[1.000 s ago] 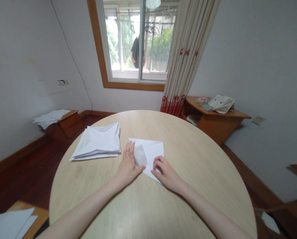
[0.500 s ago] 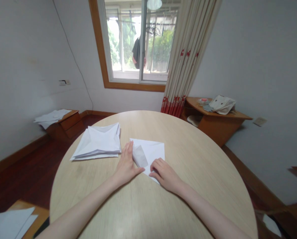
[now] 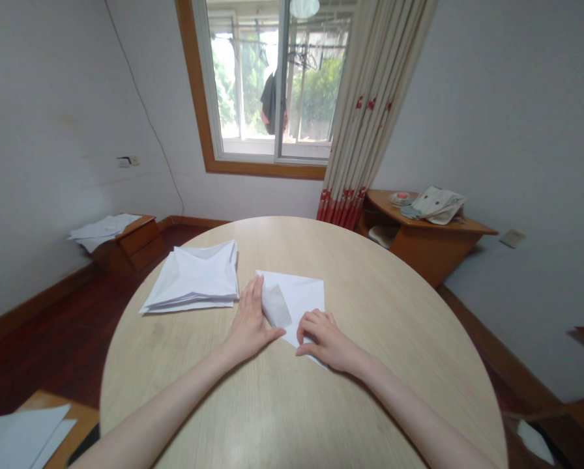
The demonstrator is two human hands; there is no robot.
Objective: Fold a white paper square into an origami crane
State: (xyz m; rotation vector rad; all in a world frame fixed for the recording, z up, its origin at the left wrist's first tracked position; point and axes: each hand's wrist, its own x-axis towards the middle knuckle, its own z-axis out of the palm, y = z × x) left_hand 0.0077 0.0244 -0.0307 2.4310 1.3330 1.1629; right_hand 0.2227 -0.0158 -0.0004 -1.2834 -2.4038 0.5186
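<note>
A partly folded white paper (image 3: 302, 293) lies on the round table, with one flap (image 3: 277, 306) turned inward at its left side. My left hand (image 3: 251, 319) lies flat along that left edge, fingers stretched forward and thumb spread toward the near edge. At the near right of the paper, my right hand (image 3: 324, 335) has curled fingers resting on it, with the thumb at the near edge. The paper's near corner is partly under this hand. To the left of my left hand sits a stack of folded white papers (image 3: 199, 273).
The round wooden table (image 3: 272, 417) fills the middle. More white sheets lie on a low cabinet (image 3: 140, 238) at the far left and on a wooden surface (image 3: 84, 407) at the near left. A corner desk (image 3: 419, 228) holding a cloth bag (image 3: 438, 203) stands at the back right.
My right hand has shifted slightly toward me, and its thumb has moved farther from the fingers. My left hand and the stack look the same.
</note>
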